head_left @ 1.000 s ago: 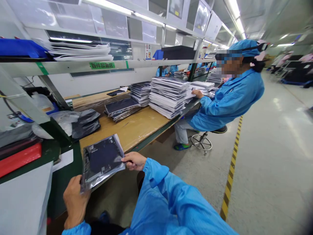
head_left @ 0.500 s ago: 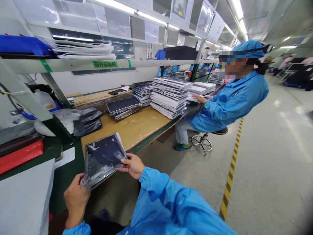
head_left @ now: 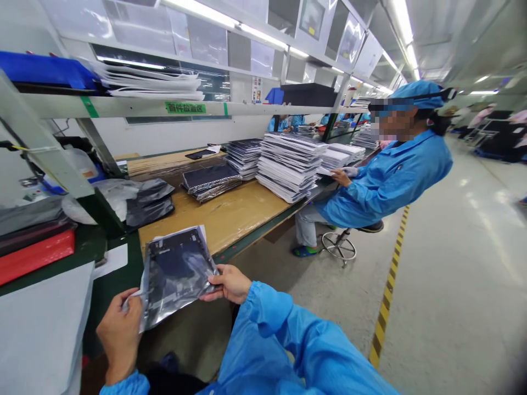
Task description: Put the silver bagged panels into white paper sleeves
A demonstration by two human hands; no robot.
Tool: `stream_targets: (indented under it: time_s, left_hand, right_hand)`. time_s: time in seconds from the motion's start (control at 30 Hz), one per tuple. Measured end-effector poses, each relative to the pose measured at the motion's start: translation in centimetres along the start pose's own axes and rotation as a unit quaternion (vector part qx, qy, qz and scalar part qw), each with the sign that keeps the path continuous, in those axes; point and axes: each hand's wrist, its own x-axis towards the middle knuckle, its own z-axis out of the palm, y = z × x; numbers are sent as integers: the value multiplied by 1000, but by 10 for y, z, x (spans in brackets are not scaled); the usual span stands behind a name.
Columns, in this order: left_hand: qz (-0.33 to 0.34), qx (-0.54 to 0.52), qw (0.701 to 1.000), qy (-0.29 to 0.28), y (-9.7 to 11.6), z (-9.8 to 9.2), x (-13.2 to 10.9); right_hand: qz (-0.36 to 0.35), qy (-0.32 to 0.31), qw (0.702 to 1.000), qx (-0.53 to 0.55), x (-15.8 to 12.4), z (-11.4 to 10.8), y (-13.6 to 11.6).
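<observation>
A flat dark panel in a clear plastic bag [head_left: 177, 269], with a white sheet showing behind its upper edge, is held tilted over the front edge of the workbench. My left hand [head_left: 121, 332] is closed on the bag's lower left edge, its thumb and fingers pinching the film. On the opposite side, my right hand [head_left: 231, 283] grips the lower right corner, thumb on top and fingers beneath. Light glares off the wrinkled film, mostly across the lower half. Farther back on the brown board [head_left: 230, 219] lies a small pile of similar bagged dark panels [head_left: 212, 180].
Tall stacks of white-edged sheets [head_left: 288, 167] stand toward a seated co-worker [head_left: 395, 170] in blue. Grey plastic bags [head_left: 150, 200] lie by the shelf post. A red folder [head_left: 37, 255] and a large white sheet [head_left: 41, 323] are at left. A shelf [head_left: 135, 107] crosses above the bench.
My left hand has shifted a little left and down, pulling the film at the bag's left edge. The bagged panel has turned slightly to face me more. The co-worker's hand has moved.
</observation>
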Motion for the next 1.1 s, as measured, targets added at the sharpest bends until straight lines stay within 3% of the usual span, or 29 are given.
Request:
stream_targets:
  time_s: [0.17,0.4,0.53,0.63,0.77,0.87,1.0,1.1]
  left_hand:
    - [-13,-12,1000,22,-9,3,2]
    - [-69,-167,983,16,-30,21,12]
    - [-62,-227,972,4,-38,26,24]
    - [-62,-244,968,14,-42,25,39]
    - [36,-103,984,139,-32,25,54]
    - [130,17,970,203,-10,29,41]
    - [229,119,960,105,21,44,-2]
    - [246,163,953,67,28,55,-22]
  right_hand:
    - [-84,7,996,-7,-8,-13,-8]
    - [-201,123,972,1,-38,-51,-22]
    - [-200,201,959,-3,-50,-84,-12]
    - [-180,219,959,-8,-57,-99,-2]
    - [-162,188,968,-26,-65,-104,0]
    - [-143,165,975,-50,-67,-106,-5]
    - [-132,152,976,-88,-64,-108,-11]
    - [-154,152,971,-104,-63,-104,-9]
